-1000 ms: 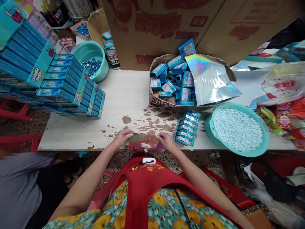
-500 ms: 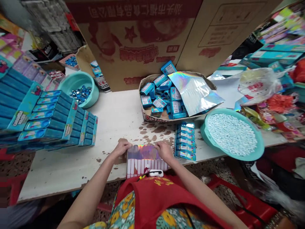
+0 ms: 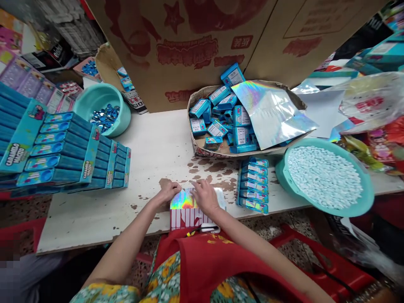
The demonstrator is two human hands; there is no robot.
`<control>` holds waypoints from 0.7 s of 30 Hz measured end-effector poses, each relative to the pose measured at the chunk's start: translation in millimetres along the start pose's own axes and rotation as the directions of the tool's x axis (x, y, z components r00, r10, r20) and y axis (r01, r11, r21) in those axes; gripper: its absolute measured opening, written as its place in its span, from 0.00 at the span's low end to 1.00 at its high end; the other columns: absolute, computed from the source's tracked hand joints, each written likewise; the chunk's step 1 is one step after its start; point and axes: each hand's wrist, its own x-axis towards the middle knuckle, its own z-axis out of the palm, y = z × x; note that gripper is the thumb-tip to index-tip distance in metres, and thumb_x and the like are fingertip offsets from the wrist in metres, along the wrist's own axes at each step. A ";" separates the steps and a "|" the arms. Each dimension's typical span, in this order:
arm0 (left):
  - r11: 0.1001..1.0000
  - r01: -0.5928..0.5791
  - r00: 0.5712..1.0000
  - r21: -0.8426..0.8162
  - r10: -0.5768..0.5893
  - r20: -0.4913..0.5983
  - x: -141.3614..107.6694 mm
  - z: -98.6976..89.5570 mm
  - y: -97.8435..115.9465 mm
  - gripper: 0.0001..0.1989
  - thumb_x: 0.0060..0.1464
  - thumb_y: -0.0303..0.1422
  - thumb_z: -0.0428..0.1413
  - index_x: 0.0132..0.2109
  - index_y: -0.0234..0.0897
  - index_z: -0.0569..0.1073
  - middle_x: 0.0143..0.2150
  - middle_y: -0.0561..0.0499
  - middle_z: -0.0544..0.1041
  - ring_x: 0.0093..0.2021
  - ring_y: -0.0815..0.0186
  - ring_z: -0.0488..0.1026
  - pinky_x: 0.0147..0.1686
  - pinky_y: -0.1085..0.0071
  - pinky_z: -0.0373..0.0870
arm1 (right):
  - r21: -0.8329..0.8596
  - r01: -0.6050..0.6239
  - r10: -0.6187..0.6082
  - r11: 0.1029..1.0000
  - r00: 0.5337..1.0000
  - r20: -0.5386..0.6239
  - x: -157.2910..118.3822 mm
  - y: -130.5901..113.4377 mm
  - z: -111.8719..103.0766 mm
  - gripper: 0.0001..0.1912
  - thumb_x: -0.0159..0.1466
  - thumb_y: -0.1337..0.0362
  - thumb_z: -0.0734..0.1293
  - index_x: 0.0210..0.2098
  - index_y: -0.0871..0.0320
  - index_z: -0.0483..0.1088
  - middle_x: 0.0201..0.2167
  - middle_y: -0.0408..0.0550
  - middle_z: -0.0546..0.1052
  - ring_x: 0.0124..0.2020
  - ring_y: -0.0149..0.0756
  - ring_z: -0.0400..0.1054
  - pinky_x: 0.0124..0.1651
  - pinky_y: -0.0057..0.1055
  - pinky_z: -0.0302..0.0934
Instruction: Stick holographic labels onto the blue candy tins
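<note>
On the table's front edge, against the red apron, lies a shiny holographic sheet (image 3: 187, 200), with a red-and-white striped part (image 3: 186, 219) below it. My left hand (image 3: 169, 192) pinches the sheet's upper left corner. Over the sheet's upper edge, my right hand (image 3: 205, 196) rests with its fingers apart, hiding the middle of the sheet. To the right of that hand stands a row of small blue candy boxes (image 3: 254, 185). Behind it, a low cardboard tray (image 3: 217, 152) holds a heap of similar blue boxes, partly covered by a silver holographic sheet (image 3: 271, 113).
A turquoise basin (image 3: 280, 172) of small pale candies stands at the right. At the left are a turquoise bowl (image 3: 123, 111) of shiny blue pieces and stacked blue display boxes (image 3: 86, 158). A large cardboard carton (image 3: 189, 80) closes off the back. A red stool (image 3: 334, 261) stands below right.
My right hand has left the sheet's upper right corner and moved left over its middle, its fingers loosening. My left hand stays at the left corner. The view has shifted slightly.
</note>
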 end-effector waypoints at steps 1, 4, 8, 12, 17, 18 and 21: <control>1.000 0.009 1.000 -0.018 -0.009 -0.012 -0.2 2.4 -2.2 0.11 0.43 0.38 0.52 0.24 0.33 0.70 0.21 0.54 0.67 0.25 0.69 0.61 0.26 0.73 0.56 | 0.032 0.021 -0.023 0.999 0.998 0.052 1.6 -8.5 6.7 0.20 0.64 0.59 0.62 0.55 0.53 0.65 0.46 0.53 0.70 0.47 0.43 0.61 0.46 0.36 0.56; 0.997 0.035 0.998 -0.072 -0.038 -0.045 0.4 9.3 -7.8 0.10 0.42 0.37 0.52 0.25 0.33 0.69 0.21 0.55 0.66 0.24 0.70 0.60 0.25 0.74 0.55 | 0.062 0.019 -0.030 0.998 0.985 0.170 2.8 -23.1 24.7 0.20 0.64 0.59 0.63 0.54 0.56 0.65 0.47 0.53 0.70 0.46 0.42 0.63 0.45 0.33 0.58; 0.992 0.049 0.996 -0.114 -0.057 -0.071 -0.3 13.0 -6.1 0.10 0.41 0.36 0.52 0.25 0.33 0.69 0.20 0.56 0.64 0.23 0.71 0.59 0.24 0.74 0.54 | 0.034 0.048 -0.054 0.998 0.976 0.212 4.2 -21.9 27.8 0.16 0.64 0.59 0.62 0.51 0.54 0.67 0.43 0.51 0.74 0.41 0.40 0.67 0.40 0.31 0.57; 0.992 0.060 0.995 -0.114 -0.068 -0.068 -1.2 10.9 1.6 0.10 0.40 0.37 0.53 0.25 0.33 0.70 0.19 0.56 0.64 0.22 0.72 0.58 0.24 0.74 0.52 | 0.038 0.049 -0.055 0.998 0.986 0.160 12.3 -20.3 22.9 0.13 0.66 0.59 0.59 0.39 0.55 0.74 0.34 0.49 0.77 0.34 0.38 0.69 0.40 0.34 0.54; 0.993 0.069 0.996 -0.092 -0.074 -0.052 2.6 10.1 1.4 0.11 0.41 0.38 0.53 0.25 0.33 0.70 0.20 0.55 0.65 0.23 0.71 0.59 0.24 0.74 0.54 | 0.079 0.013 -0.021 0.997 0.994 0.103 15.6 -24.9 26.7 0.13 0.66 0.64 0.58 0.33 0.58 0.74 0.32 0.50 0.77 0.35 0.39 0.68 0.43 0.36 0.53; 0.994 0.065 0.997 -0.084 -0.069 -0.046 3.9 9.9 0.8 0.11 0.42 0.38 0.53 0.25 0.33 0.70 0.21 0.54 0.66 0.24 0.70 0.61 0.25 0.73 0.56 | 0.086 0.017 -0.025 0.996 0.995 0.092 14.1 -25.2 26.6 0.11 0.65 0.64 0.59 0.34 0.58 0.73 0.33 0.49 0.77 0.37 0.39 0.67 0.44 0.36 0.54; 0.997 0.051 0.997 0.062 -0.048 -0.053 9.1 8.8 3.8 0.12 0.44 0.39 0.51 0.26 0.34 0.71 0.23 0.51 0.71 0.28 0.65 0.66 0.30 0.70 0.62 | 0.224 0.075 -0.080 0.972 0.997 0.014 8.3 -23.2 20.8 0.07 0.63 0.65 0.62 0.37 0.56 0.72 0.38 0.47 0.77 0.42 0.37 0.67 0.46 0.33 0.56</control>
